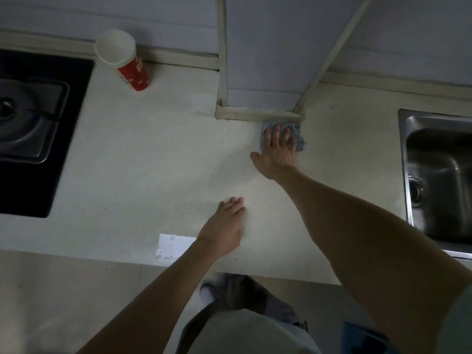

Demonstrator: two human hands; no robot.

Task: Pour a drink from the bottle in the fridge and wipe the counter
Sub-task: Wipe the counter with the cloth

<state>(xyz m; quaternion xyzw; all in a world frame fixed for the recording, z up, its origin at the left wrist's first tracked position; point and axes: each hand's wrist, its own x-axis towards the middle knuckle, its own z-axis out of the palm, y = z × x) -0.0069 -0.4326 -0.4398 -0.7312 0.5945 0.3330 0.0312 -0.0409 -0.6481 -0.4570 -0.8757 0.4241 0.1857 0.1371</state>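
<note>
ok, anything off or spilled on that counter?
No spill visible. One oddity: a white patch with a ragged lower edge at the counter front, by the left hand; chip or glare, cannot tell.

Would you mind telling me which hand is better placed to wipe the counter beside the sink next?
Probably the right: the right hand lies flat on the cloth, nearer the sink. The left hand rests empty on the counter, farther from both.

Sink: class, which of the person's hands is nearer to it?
Right. The right hand presses a cloth on the counter left of the sink; the left hand is farther left, nearer the counter's front edge.
</note>
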